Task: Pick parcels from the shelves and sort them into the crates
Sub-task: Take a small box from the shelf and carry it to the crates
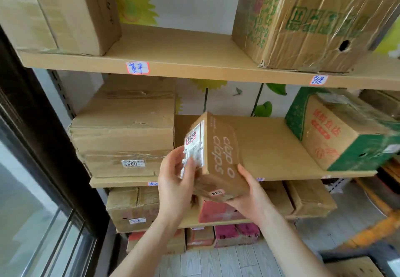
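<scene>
One small rectangular cardboard parcel (220, 153), matte brown with pale rounded lettering on one face and a white printed label (193, 144) on its end, is held tilted in the air in front of the middle shelf (270, 146), a smooth tan board. Both hands grip it: the left hand (175, 181) curls its fingers over the labelled end, and the right hand (252, 194) cups the lower corner from beneath. Two bigger boxes sit on the upper shelf (184, 60): a plain carton (54, 10) and a green-printed carton (307, 21) under crinkled clear tape.
</scene>
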The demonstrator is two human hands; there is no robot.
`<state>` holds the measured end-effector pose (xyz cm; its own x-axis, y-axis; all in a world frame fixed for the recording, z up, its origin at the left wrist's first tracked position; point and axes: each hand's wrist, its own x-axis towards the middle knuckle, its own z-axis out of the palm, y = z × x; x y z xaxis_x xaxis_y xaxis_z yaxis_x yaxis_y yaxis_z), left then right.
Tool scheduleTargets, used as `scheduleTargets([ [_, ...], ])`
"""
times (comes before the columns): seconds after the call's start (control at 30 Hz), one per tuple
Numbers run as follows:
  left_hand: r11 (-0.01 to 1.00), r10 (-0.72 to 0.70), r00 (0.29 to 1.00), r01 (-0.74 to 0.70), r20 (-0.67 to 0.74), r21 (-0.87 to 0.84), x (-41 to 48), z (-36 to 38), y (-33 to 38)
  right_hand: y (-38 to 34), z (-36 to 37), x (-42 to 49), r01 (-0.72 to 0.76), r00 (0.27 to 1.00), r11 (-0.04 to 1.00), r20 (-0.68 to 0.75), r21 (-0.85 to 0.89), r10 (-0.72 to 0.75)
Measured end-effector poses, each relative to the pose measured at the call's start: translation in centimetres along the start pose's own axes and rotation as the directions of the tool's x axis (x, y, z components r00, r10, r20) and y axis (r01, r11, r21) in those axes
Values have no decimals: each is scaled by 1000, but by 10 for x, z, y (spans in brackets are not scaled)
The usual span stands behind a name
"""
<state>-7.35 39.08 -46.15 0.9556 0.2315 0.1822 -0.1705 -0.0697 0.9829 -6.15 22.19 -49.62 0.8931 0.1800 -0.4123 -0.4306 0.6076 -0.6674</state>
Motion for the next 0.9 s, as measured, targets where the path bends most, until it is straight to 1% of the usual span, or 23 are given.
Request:
scheduleTargets([
  [0.03,997,-76,997,76,0,-28,-1,-10,3,8,1,-6,-27,996,995,83,99,18],
  [0.07,980,-182,982,185,39,-75,-2,-19,4,15,3,-12,-53,985,985,169,164,25],
  [0.1,944,-287,950,303,124,-133,-2,-26,6,21,8,-18,-74,970,977,242,200,24],
  [0.13,894,-363,903,407,229,-187,-3,-31,7,27,12,-21,-85,955,973,295,212,19],
  [0.17,848,-396,861,476,319,-234,-5,-36,8,32,17,-23,-94,944,971,330,219,17],
  [0.2,816,-403,839,510,365,-273,-7,-39,10,36,22,-25,-91,937,972,350,216,10],
  [0.23,798,-395,833,520,387,-306,-10,-41,12,38,27,-28,-81,935,976,354,203,4],
  [0.3,793,-357,841,503,407,-343,-11,-45,10,41,34,-28,-60,946,979,324,193,-6],
  [0.37,798,-337,855,482,395,-362,-13,-51,10,41,37,-27,-47,956,980,294,192,-12],
  [0.43,807,-335,868,466,368,-363,-14,-54,12,42,39,-27,-43,956,983,295,181,-13],
  [0.53,808,-323,869,459,374,-371,-16,-56,14,41,38,-29,-52,957,986,291,159,3],
  [0.57,813,-309,875,446,371,-375,-16,-55,14,40,38,-30,-23,964,994,265,109,-7],
  [0.6,821,-302,878,438,372,-367,-17,-54,12,39,34,-30,44,979,999,199,30,-49],
  [0.63,833,-305,875,437,376,-340,-18,-51,12,39,29,-31,123,989,989,93,-80,-115],
  [0.67,851,-311,870,434,382,-295,-22,-46,12,38,23,-33,193,978,956,-31,-218,-205],
  [0.7,866,-317,862,433,395,-249,-26,-39,11,37,18,-39,232,948,908,-127,-349,-291],
  [0.73,874,-323,851,436,414,-214,-31,-31,7,36,11,-44,248,922,872,-175,-422,-346],
  [0.77,877,-326,839,440,436,-191,-37,-22,3,35,4,-48,247,906,858,-208,-451,-370],
  [0.8,880,-327,827,443,457,-172,-43,-12,1,33,-4,-53,230,901,864,-236,-448,-363],
  [0.9,898,-313,790,427,527,-109,-60,24,-5,28,-37,-71,137,909,919,-321,-370,-265],
])
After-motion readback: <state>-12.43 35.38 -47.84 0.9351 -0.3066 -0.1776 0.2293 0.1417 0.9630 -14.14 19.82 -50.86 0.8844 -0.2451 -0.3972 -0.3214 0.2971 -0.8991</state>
